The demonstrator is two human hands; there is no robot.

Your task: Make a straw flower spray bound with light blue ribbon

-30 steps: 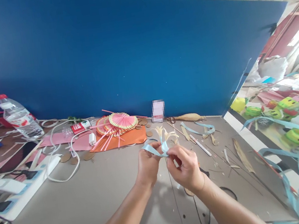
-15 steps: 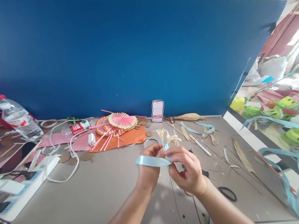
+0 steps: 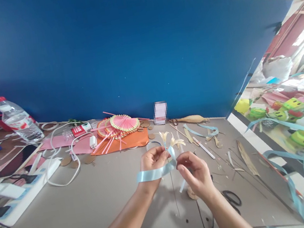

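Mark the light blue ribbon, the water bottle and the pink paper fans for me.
light blue ribbon [image 3: 152,174], head view, on the flat band below the left hand.
water bottle [image 3: 19,122], head view, on its clear body.
pink paper fans [image 3: 124,122], head view, on the front fan's pleats.

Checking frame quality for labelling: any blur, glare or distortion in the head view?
Head view: hands and ribbon sharp; wide-angle bending at the edges stretches the right-side clutter; daylight blows out the upper right; one small patch by the blue wall is pixelated.

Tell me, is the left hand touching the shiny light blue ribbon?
Touching: the head view shows the left hand's fingers pinching the light blue ribbon.
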